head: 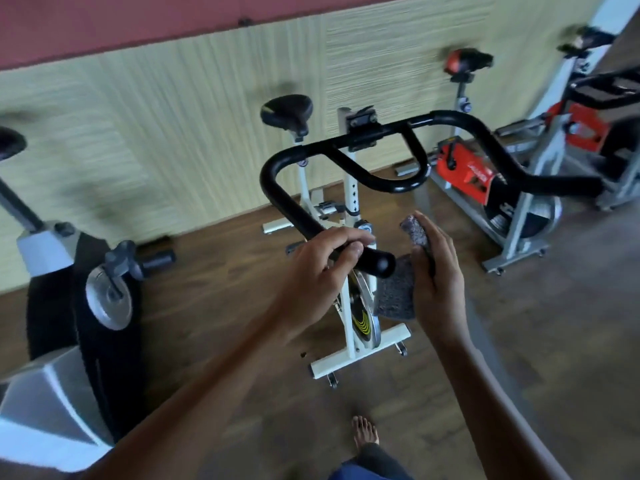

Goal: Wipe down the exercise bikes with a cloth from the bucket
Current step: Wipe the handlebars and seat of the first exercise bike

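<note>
Both arms bare, reaching forward from the bottom of view.

Left forearm (207,386): enters from lower left, runs up and right, wrist roughly straight. Left grip (320,271): back of the hand towards the camera, fingers curled over the top of the handlebar end (375,262), thumb tip showing on the near side of the bar.

Right forearm (491,403): enters from lower right, rises steeply. Right grip (438,275): just right of the left, not touching it, palm turned left, fingers fairly straight and pointing up. Thumb pins a grey cloth (398,289) against palm and fingers.

One bare foot (365,433) on the floor below, between the forearms.
</note>
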